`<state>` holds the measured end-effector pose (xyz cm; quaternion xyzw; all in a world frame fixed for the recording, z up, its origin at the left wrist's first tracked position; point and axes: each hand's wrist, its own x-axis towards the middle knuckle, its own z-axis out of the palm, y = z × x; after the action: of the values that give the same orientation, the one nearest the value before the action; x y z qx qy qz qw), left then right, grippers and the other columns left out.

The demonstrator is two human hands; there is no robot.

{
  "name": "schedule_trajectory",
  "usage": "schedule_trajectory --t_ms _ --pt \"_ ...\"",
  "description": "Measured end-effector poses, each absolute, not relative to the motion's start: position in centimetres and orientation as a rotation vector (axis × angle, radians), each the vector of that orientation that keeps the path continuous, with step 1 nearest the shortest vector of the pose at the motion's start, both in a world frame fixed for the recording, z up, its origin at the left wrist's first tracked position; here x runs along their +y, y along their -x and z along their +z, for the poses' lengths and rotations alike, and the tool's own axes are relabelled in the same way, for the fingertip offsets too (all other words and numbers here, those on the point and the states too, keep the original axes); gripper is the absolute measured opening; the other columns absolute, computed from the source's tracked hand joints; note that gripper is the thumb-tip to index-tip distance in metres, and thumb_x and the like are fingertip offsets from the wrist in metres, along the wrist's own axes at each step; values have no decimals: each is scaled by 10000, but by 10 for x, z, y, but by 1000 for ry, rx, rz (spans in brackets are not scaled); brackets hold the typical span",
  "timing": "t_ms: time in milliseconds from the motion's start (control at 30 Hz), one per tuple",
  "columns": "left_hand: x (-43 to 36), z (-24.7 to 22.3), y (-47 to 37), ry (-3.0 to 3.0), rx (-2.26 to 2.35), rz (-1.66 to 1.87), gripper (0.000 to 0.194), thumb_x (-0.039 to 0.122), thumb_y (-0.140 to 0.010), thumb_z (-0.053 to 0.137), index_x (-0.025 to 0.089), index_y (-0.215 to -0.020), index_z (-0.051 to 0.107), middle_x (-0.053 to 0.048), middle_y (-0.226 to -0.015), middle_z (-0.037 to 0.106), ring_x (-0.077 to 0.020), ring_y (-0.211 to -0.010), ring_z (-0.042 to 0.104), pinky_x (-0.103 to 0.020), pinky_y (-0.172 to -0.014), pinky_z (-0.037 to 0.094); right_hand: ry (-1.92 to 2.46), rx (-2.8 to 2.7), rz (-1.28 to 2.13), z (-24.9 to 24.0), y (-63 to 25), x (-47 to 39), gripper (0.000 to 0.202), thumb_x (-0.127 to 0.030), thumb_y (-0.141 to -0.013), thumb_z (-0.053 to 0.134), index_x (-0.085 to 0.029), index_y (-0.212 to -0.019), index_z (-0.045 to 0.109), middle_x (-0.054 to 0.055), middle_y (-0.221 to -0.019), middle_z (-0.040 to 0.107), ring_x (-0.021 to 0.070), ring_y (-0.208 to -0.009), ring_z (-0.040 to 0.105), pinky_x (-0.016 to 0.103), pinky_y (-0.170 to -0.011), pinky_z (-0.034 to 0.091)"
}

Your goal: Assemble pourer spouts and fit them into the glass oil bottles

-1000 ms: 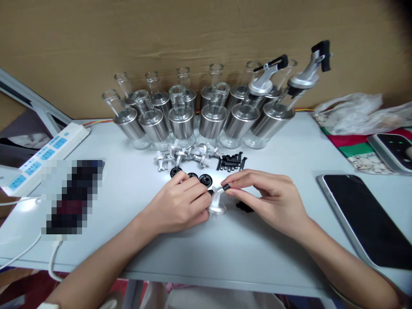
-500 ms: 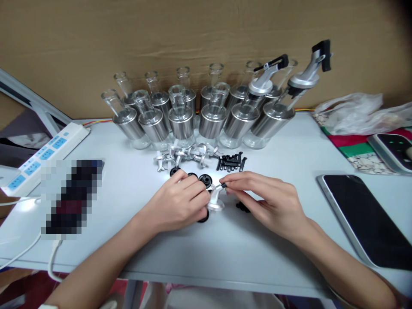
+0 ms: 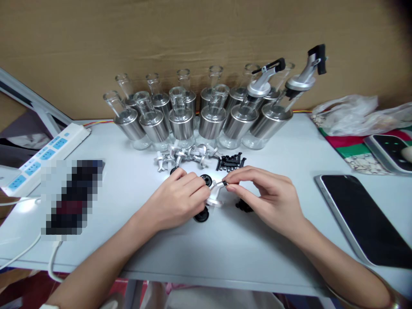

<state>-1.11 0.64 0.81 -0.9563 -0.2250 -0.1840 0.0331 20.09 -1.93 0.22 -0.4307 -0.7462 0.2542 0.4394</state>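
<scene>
In the head view, my left hand (image 3: 180,198) is closed on a silver pourer spout (image 3: 215,201), low over the table, its round flange facing down. My right hand (image 3: 272,195) pinches a small black piece (image 3: 225,183) between thumb and fingertips at the spout's narrow end. Whether that piece is seated on the tip, I cannot tell. Black round stoppers (image 3: 201,214) lie around my left hand, some partly covered by it. Small black parts (image 3: 243,206) sit partly hidden under my right hand. Beyond my hands are a heap of silver pourer spouts (image 3: 180,155) and a pile of black levers (image 3: 231,162).
Two rows of glass bottles with steel sleeves (image 3: 212,122) stand along the cardboard at the back; two carry pourers (image 3: 301,81). To the left are a power strip (image 3: 48,156) and a pixelated phone (image 3: 72,197). A larger phone (image 3: 367,219) and a plastic bag (image 3: 350,116) are at right.
Both hands stay at the spout, with only a small shift. The right fingers have bent a little around the black piece, and more of the stopper below the left hand shows.
</scene>
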Motion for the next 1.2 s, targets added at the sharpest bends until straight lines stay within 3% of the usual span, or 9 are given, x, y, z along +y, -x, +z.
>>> schedule_trajectory --t_ms 600,867,1000,1100,1200 --pt "8 0 11 2961 -705 -522 288 115 -952 313 146 -765 530 -28 -736 603 -155 -665 518 -290 -648 338 1100 -1967 626 5 -203 -19 120 -144 -864 552 -218 -861 646 44 -801 704 175 -693 657 278 -633 526" --pt "11 2 14 2922 -760 -577 238 148 -975 349 145 -839 544 -20 -759 625 -154 -691 539 -291 -652 334 1205 -1834 848 1 -197 -21 136 -232 -834 611 -208 -947 684 34 -784 715 166 -667 654 274 -622 537" --pt "12 2 13 2942 -865 -597 198 237 -969 409 109 -988 560 -59 -879 656 -181 -777 566 -297 -677 367 1257 -1641 877 1 -200 -20 117 -247 -830 621 -209 -935 659 29 -801 694 160 -691 649 266 -637 530" --pt "13 -1 12 2945 -971 -507 290 278 -957 444 79 -1154 518 -107 -1039 652 -221 -900 568 -322 -733 389 1249 -1512 891 4 -203 -18 107 -229 -826 626 -218 -933 623 12 -781 674 139 -655 638 255 -638 529" --pt "12 -4 11 2984 -990 -414 281 261 -954 450 96 -1171 518 -101 -1089 647 -235 -959 561 -335 -750 386 1260 -1458 924 6 -205 -16 101 -224 -826 632 -219 -924 608 -1 -730 658 138 -626 635 257 -625 525"
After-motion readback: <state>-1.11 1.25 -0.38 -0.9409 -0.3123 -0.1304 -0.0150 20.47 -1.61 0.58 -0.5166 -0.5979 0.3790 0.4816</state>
